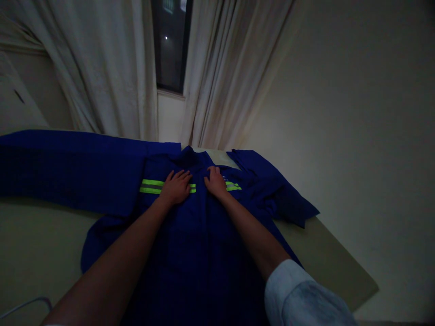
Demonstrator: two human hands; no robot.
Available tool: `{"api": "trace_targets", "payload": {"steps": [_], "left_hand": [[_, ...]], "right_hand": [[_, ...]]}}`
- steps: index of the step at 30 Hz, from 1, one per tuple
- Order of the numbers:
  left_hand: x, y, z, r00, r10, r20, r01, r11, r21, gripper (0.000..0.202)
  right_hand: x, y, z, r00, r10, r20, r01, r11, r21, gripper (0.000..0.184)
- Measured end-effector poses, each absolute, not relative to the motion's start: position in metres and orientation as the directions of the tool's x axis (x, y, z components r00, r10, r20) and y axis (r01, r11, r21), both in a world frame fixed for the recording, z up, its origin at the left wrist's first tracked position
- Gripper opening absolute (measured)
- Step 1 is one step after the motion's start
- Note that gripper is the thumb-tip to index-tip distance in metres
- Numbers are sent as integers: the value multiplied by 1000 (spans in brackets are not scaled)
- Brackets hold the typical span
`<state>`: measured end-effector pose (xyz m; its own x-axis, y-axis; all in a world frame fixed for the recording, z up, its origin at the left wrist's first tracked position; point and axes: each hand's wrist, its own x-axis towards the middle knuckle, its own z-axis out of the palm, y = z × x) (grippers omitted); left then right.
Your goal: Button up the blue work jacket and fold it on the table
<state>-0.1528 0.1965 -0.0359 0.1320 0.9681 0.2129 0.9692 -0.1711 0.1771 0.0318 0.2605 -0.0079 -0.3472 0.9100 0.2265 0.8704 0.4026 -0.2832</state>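
Observation:
A dark blue work jacket (pixel 190 253) lies spread out, front side up, its collar at the far side. Yellow-green reflective strips (pixel 151 186) with a grey middle band run across its chest. My left hand (pixel 177 186) rests flat on the left strip, fingers spread. Close to the front placket, my right hand (pixel 216 181) has its fingers bent and drawn together on the fabric, partly covering the right strip. The jacket's sleeve on the right (pixel 275 185) lies bent and creased towards the table's edge.
Another flat blue piece of cloth (pixel 68 172) stretches to the left beside the jacket. Both lie on a pale table (pixel 34 240). A thin cable (pixel 27 305) is at the lower left. Beyond are curtains (pixel 115 68), a dark window (pixel 171 45) and a wall (pixel 356 113).

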Motion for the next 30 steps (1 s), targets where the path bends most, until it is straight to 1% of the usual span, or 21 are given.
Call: {"api": "trace_targets", "payload": {"steps": [2, 4, 6, 8, 9, 11, 12, 13, 15, 17, 20, 22, 24, 26, 30], "left_hand": [[-154, 195, -35, 155, 962, 223, 964, -197, 179, 56], [-154, 195, -36, 170, 957, 233, 960, -215, 182, 56], [-155, 195, -37, 177, 954, 243, 957, -225, 185, 57], [-155, 195, -38, 184, 949, 256, 954, -235, 187, 57], [-155, 196, -38, 193, 945, 263, 951, -246, 188, 56], [-156, 197, -38, 225, 936, 270, 941, -280, 189, 55], [-156, 197, -39, 243, 932, 270, 935, -299, 190, 54], [-156, 198, -39, 258, 928, 268, 930, -314, 192, 54], [-156, 199, -39, 274, 925, 265, 924, -330, 195, 54], [-156, 199, -39, 273, 924, 267, 923, -330, 198, 55], [-156, 197, -39, 270, 924, 271, 923, -329, 201, 56], [-156, 196, -38, 273, 923, 270, 922, -331, 200, 57], [-156, 195, -37, 276, 924, 265, 923, -332, 197, 57], [-155, 196, -36, 273, 928, 254, 925, -325, 195, 56], [-153, 202, -36, 252, 945, 207, 933, -294, 207, 51]], "right_hand": [[31, 242, -7, -490, 832, 261, 799, 548, -249, 29], [34, 228, -6, -602, 762, 240, 730, 647, -221, 30], [38, 221, -3, -605, 774, 187, 742, 633, -219, 30], [42, 222, 2, -543, 829, 134, 804, 559, -203, 30], [43, 224, 5, -505, 856, 111, 837, 517, -179, 28], [42, 230, 11, -426, 900, 90, 893, 434, -115, 18], [39, 232, 12, -401, 911, 97, 909, 409, -86, 20], [35, 234, 12, -392, 913, 114, 914, 401, -66, 28], [26, 237, 10, -409, 900, 151, 906, 421, -51, 39], [19, 238, 5, -426, 889, 167, 896, 440, -61, 37], [14, 239, -2, -420, 897, 138, 901, 430, -57, 30], [13, 240, -5, -462, 874, 149, 885, 465, 18, 31], [12, 240, -5, -543, 823, 169, 840, 527, 130, 30], [11, 240, -4, -612, 773, 167, 789, 579, 208, 30], [13, 240, 4, -721, 677, 149, 689, 678, 256, 36]]}}
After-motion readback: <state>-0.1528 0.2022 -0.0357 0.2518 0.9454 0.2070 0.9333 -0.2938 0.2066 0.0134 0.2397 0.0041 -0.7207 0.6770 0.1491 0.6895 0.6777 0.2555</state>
